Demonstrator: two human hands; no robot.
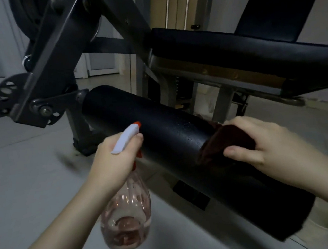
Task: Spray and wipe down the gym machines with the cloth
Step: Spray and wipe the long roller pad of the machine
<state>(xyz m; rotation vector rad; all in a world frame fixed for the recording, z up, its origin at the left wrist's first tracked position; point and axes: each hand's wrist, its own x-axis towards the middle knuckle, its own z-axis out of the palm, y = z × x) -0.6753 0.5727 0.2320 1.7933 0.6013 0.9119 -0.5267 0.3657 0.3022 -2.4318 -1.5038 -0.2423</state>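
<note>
A long black padded roller of a gym machine runs from centre left down to the lower right. My left hand grips the neck of a clear pinkish spray bottle, whose white and red nozzle points at the roller. Fine droplets speckle the roller's middle. My right hand presses a dark brown cloth onto the top of the roller, thumb on the near side and fingers curled over the cloth.
The machine's dark steel arm and pivot plate stand at the left. A black padded seat with a raised backrest lies behind the roller. Pale tiled floor spreads to the left and below.
</note>
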